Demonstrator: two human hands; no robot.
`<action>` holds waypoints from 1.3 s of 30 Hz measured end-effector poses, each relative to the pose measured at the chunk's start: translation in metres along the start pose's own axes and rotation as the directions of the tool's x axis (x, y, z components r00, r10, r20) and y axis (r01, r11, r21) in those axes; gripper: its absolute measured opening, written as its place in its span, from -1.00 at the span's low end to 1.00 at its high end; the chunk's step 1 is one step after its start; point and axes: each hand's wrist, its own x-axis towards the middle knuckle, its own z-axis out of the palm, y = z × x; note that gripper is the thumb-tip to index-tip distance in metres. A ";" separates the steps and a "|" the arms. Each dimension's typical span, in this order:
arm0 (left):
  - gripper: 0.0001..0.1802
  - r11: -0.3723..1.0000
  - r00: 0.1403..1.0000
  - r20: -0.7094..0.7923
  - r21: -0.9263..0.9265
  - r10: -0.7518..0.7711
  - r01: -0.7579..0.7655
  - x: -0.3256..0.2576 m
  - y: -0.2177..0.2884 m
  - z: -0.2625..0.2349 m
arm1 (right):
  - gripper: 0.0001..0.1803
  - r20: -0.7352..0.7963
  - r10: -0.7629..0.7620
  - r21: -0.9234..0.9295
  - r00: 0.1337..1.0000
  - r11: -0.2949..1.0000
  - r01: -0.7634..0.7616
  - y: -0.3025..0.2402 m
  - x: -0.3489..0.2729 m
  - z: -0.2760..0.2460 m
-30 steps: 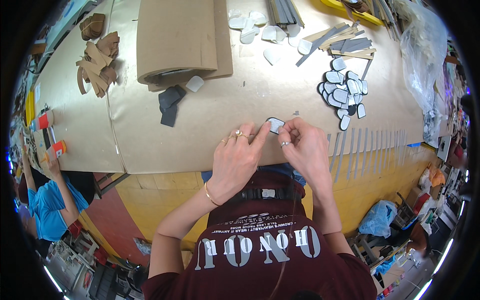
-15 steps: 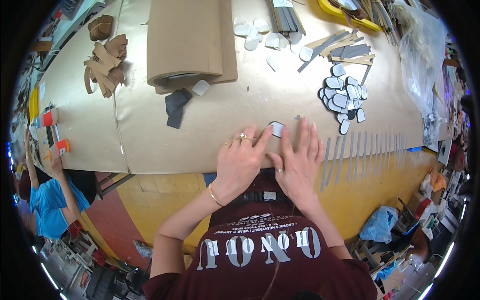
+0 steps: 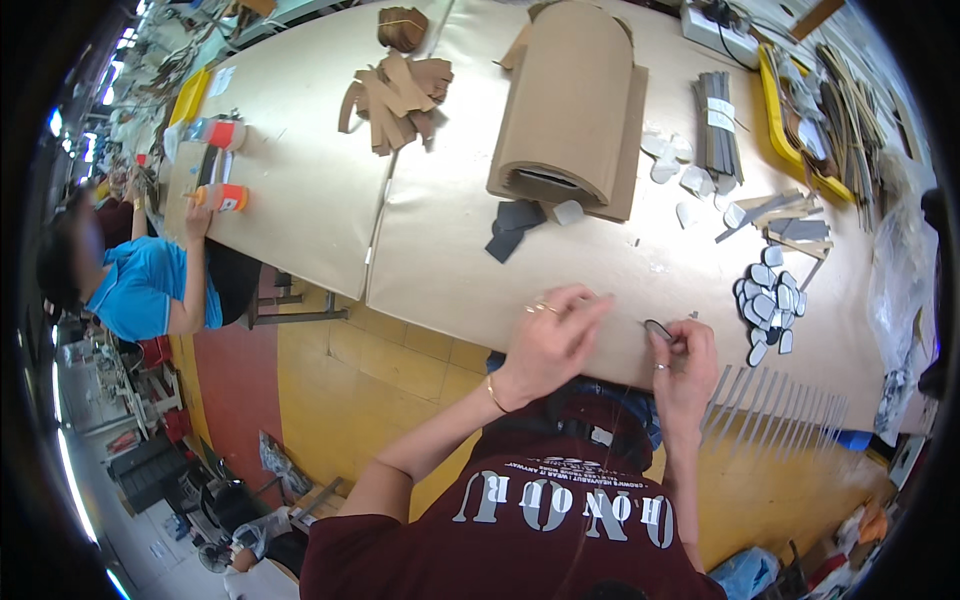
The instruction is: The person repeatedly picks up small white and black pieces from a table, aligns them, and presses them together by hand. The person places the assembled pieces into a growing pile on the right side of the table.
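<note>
My right hand [image 3: 686, 362] pinches a small dark-edged tab with one rounded end [image 3: 657, 330] between thumb and fingers, tilted up just above the near edge of the table. To its left, my left hand [image 3: 555, 335] hovers over the tabletop, its fingers loosely bent and apart from the tab. I see nothing held in it. A heap of similar white-faced, black-edged tabs [image 3: 768, 300] lies to the right of my right hand. Below that heap, thin grey strips [image 3: 770, 405] hang in a row along the table's edge.
A thick roll of brown sheet [image 3: 565, 100] lies at the far middle, with dark pieces [image 3: 515, 228] before it. Brown strips [image 3: 395, 100] are farther left. Bundled grey strips [image 3: 717, 125] and a yellow tray [image 3: 790, 130] sit far right. A person in blue [image 3: 150, 285] works at left.
My right hand has lifted the tab off the table, where both hands were pressing it. My left hand has come away from it. The view has swung left.
</note>
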 end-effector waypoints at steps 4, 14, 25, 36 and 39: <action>-0.55 0.950 0.950 -0.296 0.258 -0.097 0.177 0.012 -0.027 -0.030 | -0.74 -0.005 0.194 0.227 0.981 0.956 -0.188 0.014 0.008 -0.025; -0.83 0.900 0.942 -0.335 0.404 -0.019 0.162 0.050 -0.067 -0.055 | -0.60 -0.588 -0.058 -0.155 0.806 0.987 -0.042 0.009 0.046 -0.079; -0.81 0.933 0.968 -0.013 0.269 0.250 -0.238 0.020 0.001 -0.017 | -0.54 0.118 -0.248 0.489 0.962 0.857 0.161 -0.053 0.011 0.003; -0.51 0.967 0.977 0.199 -0.225 -0.077 0.122 0.032 0.011 -0.003 | -0.85 0.408 -0.034 0.883 0.912 0.270 -0.384 -0.030 0.025 0.013; -0.58 0.958 0.971 0.225 -0.249 -0.086 0.143 0.024 0.003 -0.002 | -0.86 0.394 0.063 0.890 0.917 0.223 -0.398 -0.027 0.024 0.015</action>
